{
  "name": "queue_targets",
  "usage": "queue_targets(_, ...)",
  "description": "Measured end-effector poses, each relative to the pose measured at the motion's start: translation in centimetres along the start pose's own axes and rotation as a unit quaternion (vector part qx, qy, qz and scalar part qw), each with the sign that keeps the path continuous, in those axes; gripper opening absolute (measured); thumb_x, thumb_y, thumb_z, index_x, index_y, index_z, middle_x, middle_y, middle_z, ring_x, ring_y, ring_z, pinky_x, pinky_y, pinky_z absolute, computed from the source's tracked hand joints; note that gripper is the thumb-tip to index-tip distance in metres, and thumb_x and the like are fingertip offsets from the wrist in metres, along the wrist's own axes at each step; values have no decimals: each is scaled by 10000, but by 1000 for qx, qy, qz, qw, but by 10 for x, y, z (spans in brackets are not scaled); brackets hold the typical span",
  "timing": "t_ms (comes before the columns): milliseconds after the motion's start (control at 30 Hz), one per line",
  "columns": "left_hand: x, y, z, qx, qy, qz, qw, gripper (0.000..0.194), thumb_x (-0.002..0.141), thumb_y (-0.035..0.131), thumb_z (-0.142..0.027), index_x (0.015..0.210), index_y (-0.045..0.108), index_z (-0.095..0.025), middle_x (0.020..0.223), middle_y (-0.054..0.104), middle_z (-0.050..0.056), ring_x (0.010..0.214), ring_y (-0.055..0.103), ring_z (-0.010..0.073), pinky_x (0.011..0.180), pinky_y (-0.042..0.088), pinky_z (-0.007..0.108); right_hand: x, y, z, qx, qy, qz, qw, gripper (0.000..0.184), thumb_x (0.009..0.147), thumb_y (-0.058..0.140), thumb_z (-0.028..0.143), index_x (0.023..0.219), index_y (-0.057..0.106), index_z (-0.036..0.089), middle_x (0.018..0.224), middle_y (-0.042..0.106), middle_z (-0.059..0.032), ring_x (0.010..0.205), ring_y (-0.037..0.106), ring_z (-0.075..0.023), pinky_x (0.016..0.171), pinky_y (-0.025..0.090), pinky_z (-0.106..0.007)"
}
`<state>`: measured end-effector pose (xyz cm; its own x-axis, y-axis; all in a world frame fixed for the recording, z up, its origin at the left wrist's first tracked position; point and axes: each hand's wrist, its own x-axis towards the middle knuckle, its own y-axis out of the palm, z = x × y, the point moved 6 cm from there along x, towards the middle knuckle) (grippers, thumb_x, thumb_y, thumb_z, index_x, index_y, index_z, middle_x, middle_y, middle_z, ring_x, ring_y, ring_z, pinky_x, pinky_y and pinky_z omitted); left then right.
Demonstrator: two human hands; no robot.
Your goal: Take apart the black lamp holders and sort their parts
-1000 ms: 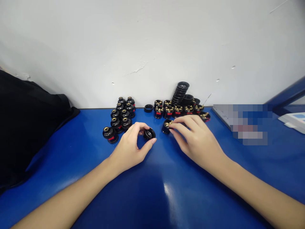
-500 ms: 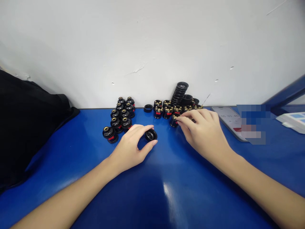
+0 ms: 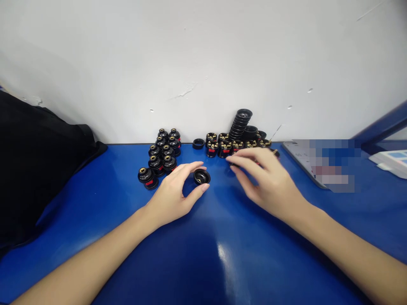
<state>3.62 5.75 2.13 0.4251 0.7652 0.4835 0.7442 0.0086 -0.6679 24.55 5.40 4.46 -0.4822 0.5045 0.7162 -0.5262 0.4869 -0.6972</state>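
In the head view, the left hand [image 3: 178, 188] is in front of the rounded black fittings [image 3: 155, 164], its thumb and fingers curved around a black cup [image 3: 202, 177]. The cup sits on the blue bench [image 3: 178, 262] with its round mouth facing up. The left grip is fairly wide, with the thumb at the near right side of the rim and the fingers at the far side; whether it presses on the cup, I cannot tell.

The right hand [image 3: 269, 186] is to the right of the cup, well apart from the left hand, with the thumb and forefinger close together in a narrow grip. A small dark part [image 3: 234, 164] shows at those fingertips, mostly hidden by them, so I cannot tell whether it is pinched or only touched.

The rounded black fittings stand upright in a close group on the left, with brass-coloured centres on top and red marks on several. A black ring [image 3: 198, 144] lies near the wall [image 3: 127, 63], between that group and the open black sockets [image 3: 212, 152]. Those sockets show brass-coloured contacts, and some are partly hidden by the right hand. Behind them, a tall stack of black cups [image 3: 239, 127] leans slightly to the right. A phone [image 3: 294, 154] lies farther right, partly covered by a pixelated patch, with a white object [image 3: 389, 164] beyond it. Black cloth [image 3: 44, 169] covers the far left.
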Motion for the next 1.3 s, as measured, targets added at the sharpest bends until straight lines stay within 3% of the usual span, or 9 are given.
queue_targets(167,-1,4,-1,-50,-10,28,998,568,1017,685,-343,1525,460,-228,1435,707,106,1341,682,244,1191,527,449,-4,14,21,197,-27,51,979,321,1035,594,85,1327,644,207,1289,663,-151,1208,689,-236,999,619,-390)
queue_targets(467,-3,2,-9,-26,15,36,999,544,1039,658,-359,1529,463,-225,1463,684,116,1353,674,243,1173,552,443,1,20,28,270,-30,52,961,213,1047,608,119,1209,685,232,1162,741,-98,1083,754,-213,935,663,-359)
queue_targets(567,3,-12,-18,58,53,19,997,451,1091,528,-313,1521,482,-186,1511,637,148,1438,595,261,1224,501,482,3,21,26,249,-26,77,965,197,1058,592,134,1202,694,222,1160,746,-102,1050,760,-208,926,664,-355)
queue_targets(667,9,-33,-21,184,52,-30,981,448,1086,483,-283,1512,515,-148,1543,606,171,1492,534,297,1273,431,530,8,25,23,208,-26,101,973,222,1067,559,137,1212,710,211,1172,754,-111,1048,764,-217,943,662,-373)
queue_targets(833,9,-50,3,349,-31,-57,935,532,1046,504,-293,1514,518,-43,1627,483,269,1567,405,429,1290,322,660,31,47,17,127,-37,131,983,279,1070,502,121,1221,727,188,1212,760,-131,1078,751,-251,960,646,-420)
queue_targets(1033,6,-42,22,383,-42,-27,922,576,1064,454,-322,1501,520,47,1580,520,312,1519,477,432,1277,378,603,79,92,7,-58,-37,177,982,268,1062,491,92,1134,749,108,1141,745,-159,1052,659,-278,936,553,-389)
queue_targets(1300,7,-42,22,370,-34,-26,928,580,1061,462,-324,1517,508,30,1579,525,303,1520,480,424,1272,397,593,103,126,-4,-94,-14,178,979,304,1030,469,43,1015,769,87,1075,729,-203,996,584,-314,912,451,-440)
